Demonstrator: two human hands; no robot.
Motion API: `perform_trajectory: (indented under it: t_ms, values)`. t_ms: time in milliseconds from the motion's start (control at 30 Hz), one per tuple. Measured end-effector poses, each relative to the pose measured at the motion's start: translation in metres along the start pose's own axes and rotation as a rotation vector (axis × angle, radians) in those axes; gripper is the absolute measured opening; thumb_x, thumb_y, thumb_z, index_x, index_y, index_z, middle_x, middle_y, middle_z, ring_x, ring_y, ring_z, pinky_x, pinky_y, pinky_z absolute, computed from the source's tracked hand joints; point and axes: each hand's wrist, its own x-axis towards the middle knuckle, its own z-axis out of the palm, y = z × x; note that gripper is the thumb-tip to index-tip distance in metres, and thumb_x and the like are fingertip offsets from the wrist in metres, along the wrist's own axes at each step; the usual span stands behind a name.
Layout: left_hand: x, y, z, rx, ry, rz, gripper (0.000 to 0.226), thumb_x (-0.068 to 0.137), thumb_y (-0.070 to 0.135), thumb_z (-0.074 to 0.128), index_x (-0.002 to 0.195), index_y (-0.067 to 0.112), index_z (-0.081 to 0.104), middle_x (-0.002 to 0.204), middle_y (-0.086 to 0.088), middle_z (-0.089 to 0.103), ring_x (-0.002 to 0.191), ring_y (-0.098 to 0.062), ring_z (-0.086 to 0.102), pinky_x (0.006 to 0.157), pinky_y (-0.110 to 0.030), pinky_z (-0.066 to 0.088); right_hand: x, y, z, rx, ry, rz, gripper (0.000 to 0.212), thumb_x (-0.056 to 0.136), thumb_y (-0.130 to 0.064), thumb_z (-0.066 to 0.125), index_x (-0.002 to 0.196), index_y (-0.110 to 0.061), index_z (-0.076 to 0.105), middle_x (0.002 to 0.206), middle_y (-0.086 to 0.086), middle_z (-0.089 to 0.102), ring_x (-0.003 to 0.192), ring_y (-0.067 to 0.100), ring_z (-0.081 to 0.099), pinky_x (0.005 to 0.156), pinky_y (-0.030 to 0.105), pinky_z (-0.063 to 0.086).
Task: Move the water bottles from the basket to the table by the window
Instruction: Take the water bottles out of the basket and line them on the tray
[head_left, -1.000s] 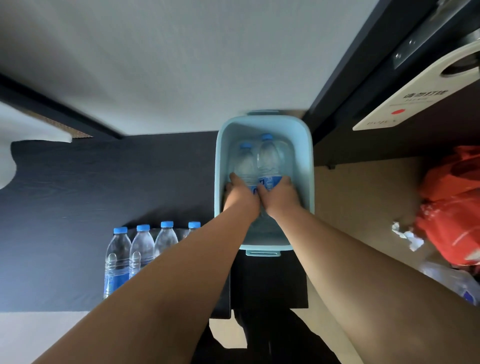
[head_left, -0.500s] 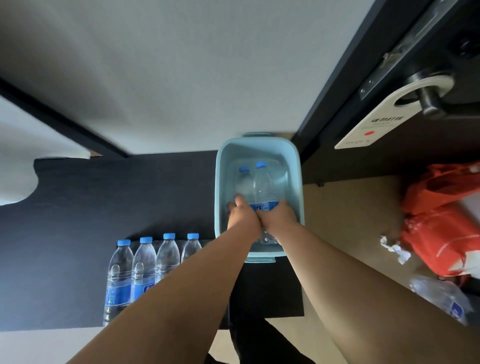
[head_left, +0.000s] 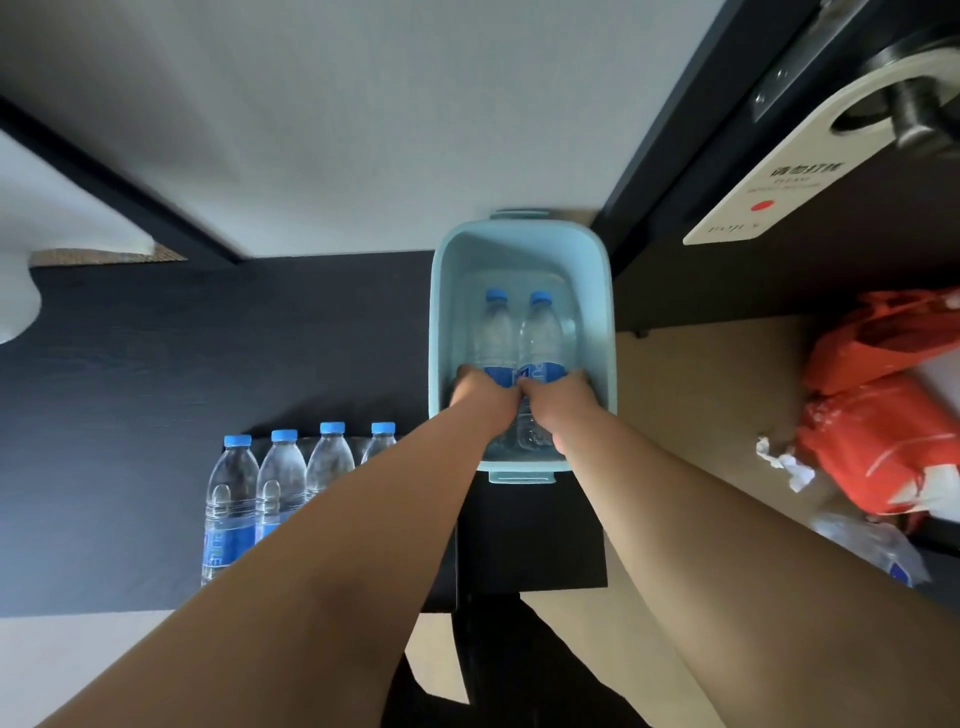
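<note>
- Left hand grips left bottle inside basket, fingertips hidden.
- Right hand grips right bottle likewise.
- Left forearm covers part of bottle row near table's front edge.

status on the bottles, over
Left hand gripping left bottle in basket. Right hand gripping right bottle. Four bottles stand on table. Path up looks clear.

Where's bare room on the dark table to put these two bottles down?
The dark table is bare left of the row of four bottles and behind it, up to the basket. Right of the basket, orange bags crowd the floor.
</note>
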Motion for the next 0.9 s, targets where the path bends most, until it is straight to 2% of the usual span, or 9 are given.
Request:
perform_trajectory:
  t_ms: [67,133,167,267,433,567,667,767,900]
  values:
    - [-0.007,0.003,-0.004,-0.039,-0.033,-0.038,0.077,0.088,0.051,0.072,0.138,0.004,0.038,0.111,-0.013,0.063,0.084,-0.029,0.065,0.061,-0.034,0.048,-0.007,-0.002,-0.005,0.018,-0.002,0.005,0.070,0.085,-0.033,0.083,0.138,-0.010,0.044,0.113,0.013,0.065,0.087,0.031,0.070,0.073,0.044,0.062]
    - [-0.015,0.004,-0.009,-0.080,-0.029,-0.041,0.081,0.084,0.056,0.075,0.136,0.005,0.039,0.098,-0.009,0.060,0.068,-0.021,0.056,0.055,-0.033,0.046,-0.019,-0.006,-0.012,0.025,-0.003,-0.016,0.068,0.087,-0.035,0.082,0.138,-0.010,0.044,0.112,0.012,0.064,0.085,0.029,0.070,0.063,0.039,0.059]
    - [-0.020,0.005,-0.013,-0.096,-0.028,-0.038,0.081,0.083,0.056,0.076,0.135,0.006,0.039,0.097,-0.009,0.059,0.066,-0.020,0.054,0.056,-0.034,0.048,-0.026,-0.008,-0.016,0.029,-0.004,-0.031,0.066,0.087,-0.035,0.082,0.136,-0.011,0.046,0.111,0.011,0.064,0.084,0.028,0.070,0.059,0.037,0.057]
    - [-0.042,0.010,-0.029,-0.187,-0.013,-0.023,0.079,0.080,0.051,0.081,0.133,0.008,0.041,0.111,-0.012,0.064,0.077,-0.024,0.063,0.066,-0.039,0.060,-0.050,-0.017,-0.027,0.066,-0.041,-0.066,0.059,0.088,-0.036,0.082,0.130,-0.013,0.048,0.106,0.008,0.064,0.084,0.024,0.069,0.059,0.035,0.056]
    - [-0.086,0.010,-0.055,-0.158,0.034,0.051,0.078,0.078,0.053,0.083,0.128,0.010,0.042,0.108,-0.009,0.058,0.067,-0.019,0.054,0.054,-0.032,0.048,-0.095,-0.025,-0.042,0.031,-0.093,-0.125,0.060,0.091,-0.043,0.077,0.134,-0.016,0.046,0.107,0.007,0.065,0.082,0.021,0.066,0.059,0.034,0.049]
    - [-0.115,0.004,-0.075,-0.095,0.060,0.080,0.078,0.077,0.055,0.083,0.127,0.012,0.041,0.121,-0.014,0.060,0.081,-0.025,0.062,0.061,-0.035,0.052,-0.128,-0.026,-0.045,0.053,-0.120,-0.148,0.056,0.090,-0.043,0.078,0.130,-0.018,0.047,0.103,0.005,0.066,0.082,0.020,0.067,0.058,0.031,0.048]
    - [-0.132,-0.007,-0.089,-0.120,0.073,0.113,0.070,0.079,0.050,0.084,0.122,0.012,0.043,0.113,-0.012,0.064,0.076,-0.021,0.061,0.063,-0.036,0.056,-0.147,-0.024,-0.040,0.076,-0.132,-0.173,0.055,0.088,-0.041,0.079,0.128,-0.017,0.050,0.103,0.005,0.066,0.084,0.020,0.066,0.060,0.031,0.047]
    - [-0.142,-0.022,-0.104,-0.169,0.089,0.099,0.063,0.080,0.042,0.084,0.119,0.014,0.045,0.108,-0.010,0.065,0.084,-0.024,0.068,0.067,-0.038,0.061,-0.161,-0.022,-0.029,0.038,-0.152,-0.184,0.058,0.086,-0.042,0.080,0.128,-0.016,0.048,0.103,0.005,0.065,0.088,0.023,0.067,0.071,0.037,0.055]
    - [-0.148,-0.054,-0.118,-0.200,0.106,0.082,0.063,0.078,0.040,0.081,0.124,0.018,0.044,0.101,-0.006,0.063,0.075,-0.018,0.064,0.055,-0.031,0.052,-0.173,-0.015,-0.006,-0.036,-0.219,-0.177,0.065,0.084,-0.041,0.079,0.130,-0.005,0.050,0.107,0.014,0.068,0.090,0.028,0.069,0.074,0.040,0.056]
